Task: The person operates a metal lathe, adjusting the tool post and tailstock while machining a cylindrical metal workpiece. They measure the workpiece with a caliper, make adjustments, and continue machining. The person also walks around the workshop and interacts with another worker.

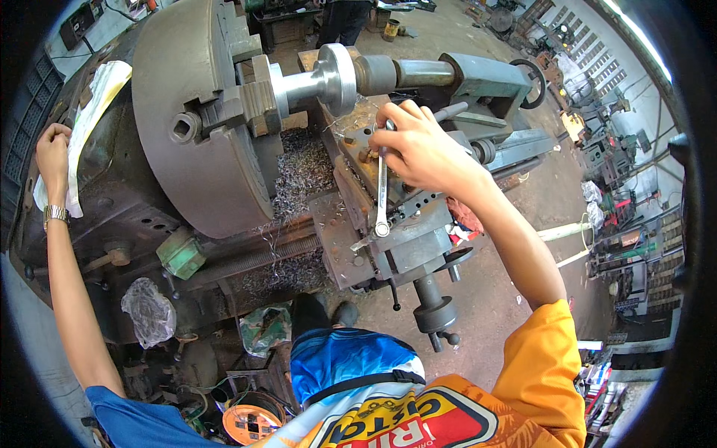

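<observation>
- Workshop floor (493, 299), grey-brown, spreads to the right of the right fingers, with cluttered machines and a pale wall farther off on that side.
- Wrench (382, 187): in the right hand (422, 145), its upper end among the fingers, its shaft running from them toward the wearer, its ring end lowest, over the slide (418, 250). The right fingers are curled narrow around it; whether its covered end sits on a bolt cannot be told.
- Toolpost (366, 160): just under and left of the right fingers, rusty brown on top.
- Workpiece (336, 78): bright, flanged metal, near the right fingers, beyond them and to the left, between the chuck (183, 82) and the tailstock (485, 78).
- Chips (299, 175): heaped left of the right fingers, below the chuck's jaws.
- Red cloth (464, 213): nearer the wearer than the right fingers, to their right, beside the slide.
- Crank (435, 310): well below the right fingers, toward the wearer.
- Paper (104, 89): white and yellowish, on the headstock (104, 168), beside the left hand (54, 157). The left fingers are bent at its edge; whether they pinch it cannot be told.
- Green box (181, 252): right of the left fingers and nearer the wearer; a clear bag (148, 312) hangs lower still.
- Dark trousers (345, 22) of another person: far beyond the right fingers.
</observation>
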`<state>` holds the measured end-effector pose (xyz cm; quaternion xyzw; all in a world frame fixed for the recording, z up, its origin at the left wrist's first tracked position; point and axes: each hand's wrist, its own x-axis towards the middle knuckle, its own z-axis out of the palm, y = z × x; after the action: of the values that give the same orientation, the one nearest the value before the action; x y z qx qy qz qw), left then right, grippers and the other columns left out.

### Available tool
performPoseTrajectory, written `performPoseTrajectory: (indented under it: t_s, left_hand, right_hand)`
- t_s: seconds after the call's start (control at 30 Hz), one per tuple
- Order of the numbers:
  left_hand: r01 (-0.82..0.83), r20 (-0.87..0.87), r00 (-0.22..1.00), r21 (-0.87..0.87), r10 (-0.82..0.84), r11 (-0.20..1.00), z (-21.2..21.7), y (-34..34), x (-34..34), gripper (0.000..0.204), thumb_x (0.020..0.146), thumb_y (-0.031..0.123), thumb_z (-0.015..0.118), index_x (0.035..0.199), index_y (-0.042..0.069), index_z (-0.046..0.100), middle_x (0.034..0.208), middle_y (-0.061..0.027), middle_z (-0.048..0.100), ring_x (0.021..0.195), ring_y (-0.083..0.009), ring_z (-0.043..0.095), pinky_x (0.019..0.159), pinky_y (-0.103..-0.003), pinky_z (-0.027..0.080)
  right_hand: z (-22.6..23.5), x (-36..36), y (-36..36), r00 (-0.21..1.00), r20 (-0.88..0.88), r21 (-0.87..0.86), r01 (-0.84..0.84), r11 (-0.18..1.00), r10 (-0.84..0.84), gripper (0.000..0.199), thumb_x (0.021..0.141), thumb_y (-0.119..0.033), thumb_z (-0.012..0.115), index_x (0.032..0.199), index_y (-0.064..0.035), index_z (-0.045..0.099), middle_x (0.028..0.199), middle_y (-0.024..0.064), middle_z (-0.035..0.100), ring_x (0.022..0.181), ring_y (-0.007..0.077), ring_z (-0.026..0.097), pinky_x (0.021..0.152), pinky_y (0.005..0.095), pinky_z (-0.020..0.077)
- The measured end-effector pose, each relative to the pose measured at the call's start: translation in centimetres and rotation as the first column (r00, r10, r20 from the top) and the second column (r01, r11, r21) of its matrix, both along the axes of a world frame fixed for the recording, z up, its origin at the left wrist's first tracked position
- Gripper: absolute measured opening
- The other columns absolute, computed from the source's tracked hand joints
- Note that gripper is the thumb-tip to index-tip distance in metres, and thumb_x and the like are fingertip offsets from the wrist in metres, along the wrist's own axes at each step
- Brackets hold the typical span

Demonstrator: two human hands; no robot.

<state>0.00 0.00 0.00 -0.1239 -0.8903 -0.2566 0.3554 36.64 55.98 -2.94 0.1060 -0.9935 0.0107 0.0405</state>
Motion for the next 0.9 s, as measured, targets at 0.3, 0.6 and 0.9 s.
performPoseTrajectory:
  t_s: [0.3,0.6,0.9]
  left_hand:
    - [-0.039,0.004,0.999,-0.012,0.039,0.999,0.4,1.2,1.2,0.021,0.083,0.012,0.051,0.085,0.003,0.070,0.071,-0.0039,0.063,0.064,-0.0125,0.055,0.063,-0.030,0.042]
    - [-0.020,0.005,1.000,0.015,0.020,1.000,0.0,0.8,1.0,0.020,0.083,0.012,0.051,0.086,0.003,0.069,0.069,-0.0041,0.060,0.062,-0.0125,0.053,0.061,-0.031,0.040]
    - [-0.015,0.026,1.000,0.018,0.015,1.000,0.2,1.3,1.2,0.020,0.083,0.011,0.051,0.084,0.003,0.069,0.068,-0.0031,0.059,0.061,-0.0113,0.051,0.061,-0.031,0.038]
  right_hand:
    - [0.3,-1.6,2.1,0.934,-0.080,0.097,-0.341,0.935,0.349,0.035,0.074,-0.015,0.079,0.110,-0.0148,0.075,0.136,0.0042,0.060,0.134,0.0264,0.047,0.107,0.0485,0.0369]
    - [0.8,-1.5,3.0,0.947,0.046,-0.201,-0.304,0.931,0.319,0.024,0.082,-0.007,0.075,0.105,-0.0065,0.069,0.135,0.0075,0.059,0.129,0.0320,0.053,0.110,0.0480,0.0391]
    - [0.2,-2.7,1.2,0.937,0.024,-0.155,-0.340,0.928,0.348,0.018,0.078,-0.004,0.072,0.096,-0.0068,0.069,0.119,0.0090,0.060,0.112,0.0316,0.061,0.093,0.0423,0.0511]
